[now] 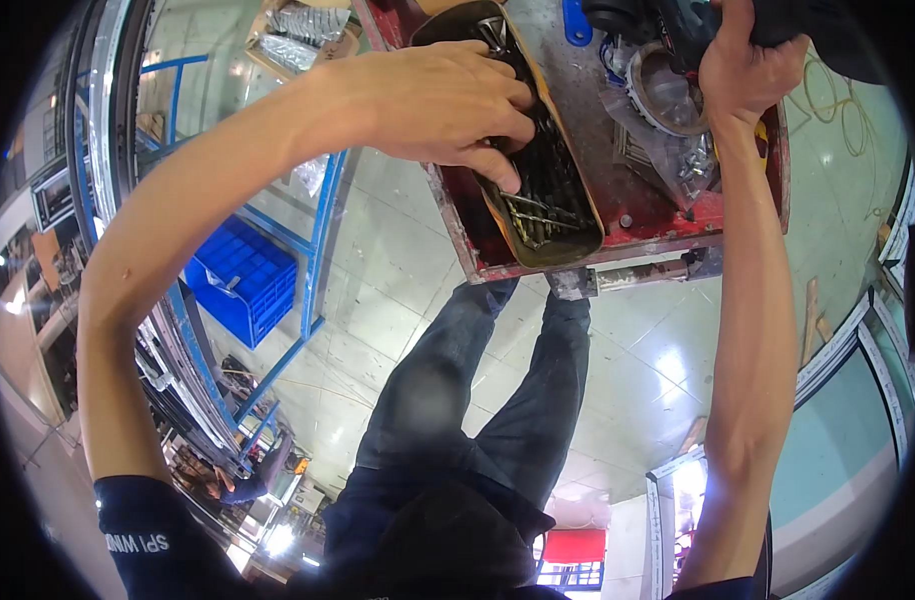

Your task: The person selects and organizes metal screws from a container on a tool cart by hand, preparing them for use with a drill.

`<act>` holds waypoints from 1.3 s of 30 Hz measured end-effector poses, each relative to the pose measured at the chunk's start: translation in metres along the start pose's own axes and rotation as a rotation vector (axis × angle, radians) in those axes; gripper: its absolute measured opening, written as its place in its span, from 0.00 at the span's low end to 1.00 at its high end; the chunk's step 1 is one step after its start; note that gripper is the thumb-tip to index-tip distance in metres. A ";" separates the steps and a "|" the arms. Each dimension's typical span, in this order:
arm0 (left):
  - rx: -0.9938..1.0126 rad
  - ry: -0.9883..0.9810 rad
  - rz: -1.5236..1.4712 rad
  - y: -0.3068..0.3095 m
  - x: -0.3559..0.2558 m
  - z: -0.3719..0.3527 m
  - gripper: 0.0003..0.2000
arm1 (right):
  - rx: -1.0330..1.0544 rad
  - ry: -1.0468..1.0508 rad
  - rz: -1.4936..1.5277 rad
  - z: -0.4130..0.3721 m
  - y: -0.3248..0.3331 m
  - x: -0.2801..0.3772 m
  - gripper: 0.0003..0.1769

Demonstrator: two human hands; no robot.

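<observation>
My left hand (448, 105) reaches into a long, narrow metal tray (600, 225), its fingers bent and the thumb apart from them. Loose drill bits (543, 215) lie in the near end of that tray, close under my thumb tip; darker bits fill the middle. I see nothing held in this hand, though its fingertips are partly hidden. At the upper right, my right hand (743, 75) is wrapped around a dark power drill (678, 35), which the frame edge partly cuts off.
The tray sits on a worn red cart (668, 225). Beside it lie a round ring (638, 90), plastic bags of hardware (693, 160) and a blue tool (577, 22). A blue crate (243, 280) stands by a blue metal frame (323, 240) at left. Window frames (858, 350) lean at right.
</observation>
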State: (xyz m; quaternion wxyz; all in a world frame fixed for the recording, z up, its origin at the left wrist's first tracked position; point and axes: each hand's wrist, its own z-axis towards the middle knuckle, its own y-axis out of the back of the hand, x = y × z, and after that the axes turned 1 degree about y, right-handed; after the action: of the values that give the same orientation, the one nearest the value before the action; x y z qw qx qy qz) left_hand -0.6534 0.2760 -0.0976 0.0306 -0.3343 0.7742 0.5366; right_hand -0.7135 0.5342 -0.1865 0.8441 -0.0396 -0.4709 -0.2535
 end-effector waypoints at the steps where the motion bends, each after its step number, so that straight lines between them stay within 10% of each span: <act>1: -0.010 -0.026 -0.023 0.001 0.004 -0.003 0.19 | 0.000 0.008 -0.021 0.000 0.000 0.001 0.18; 11: -0.102 0.038 -0.205 0.024 0.012 -0.039 0.15 | 0.061 -0.010 -0.065 0.001 0.008 0.008 0.18; 18: -0.605 0.208 -0.513 -0.016 -0.003 -0.083 0.17 | 0.124 -0.138 0.214 0.000 0.027 0.016 0.33; 23: -0.917 0.286 -0.630 -0.063 -0.035 -0.093 0.20 | 0.028 -0.264 -0.139 -0.058 0.067 0.085 0.37; 27: -1.190 0.453 -0.876 -0.084 -0.074 -0.093 0.18 | 0.666 -0.014 -0.305 -0.092 0.072 0.158 0.18; 31: -1.274 0.421 -0.918 -0.092 -0.097 -0.088 0.20 | 0.886 0.104 -0.426 -0.095 0.050 0.159 0.26; 39: -1.287 0.451 -1.065 -0.094 -0.114 -0.076 0.20 | 0.236 -0.155 -0.282 -0.025 0.033 0.139 0.31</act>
State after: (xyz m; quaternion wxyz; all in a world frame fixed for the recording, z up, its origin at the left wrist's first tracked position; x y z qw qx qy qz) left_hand -0.4895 0.2477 -0.0952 -0.0714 -0.7034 0.0477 0.7056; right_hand -0.6191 0.5012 -0.0820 0.7604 0.1064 -0.5615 -0.3086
